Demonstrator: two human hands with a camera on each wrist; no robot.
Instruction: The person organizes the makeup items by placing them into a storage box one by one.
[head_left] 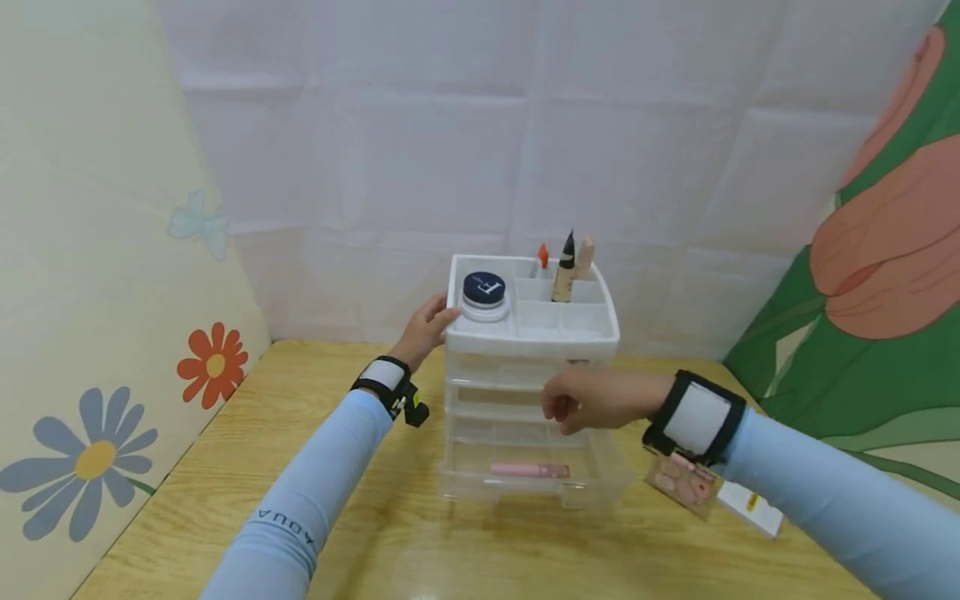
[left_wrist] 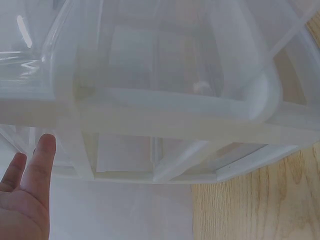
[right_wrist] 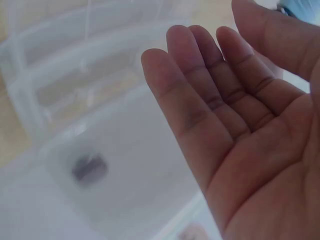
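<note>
A white drawer organizer (head_left: 534, 343) with clear drawers stands on the table. My left hand (head_left: 425, 335) rests against its upper left side, thumb near the top edge; the left wrist view shows extended fingers (left_wrist: 39, 172) beside the frame. In front of the drawers hovers my right hand (head_left: 592, 398), holding nothing, its fingers (right_wrist: 192, 112) loosely bent in the right wrist view. Below it, the bottom drawer (head_left: 468, 482) is pulled out and contains a pink tube (head_left: 529, 471). A dark, blurred item (right_wrist: 90, 169) shows in the right wrist view; I cannot tell its kind.
On the organizer's top sit a round jar with a navy lid (head_left: 483, 288), a black-tipped beige pen (head_left: 565, 271), an orange-tipped item (head_left: 543, 256) and a pale pink one (head_left: 585, 254). A patterned palette (head_left: 681, 486) and a white box (head_left: 752, 507) lie on the table (head_left: 315, 467) at right.
</note>
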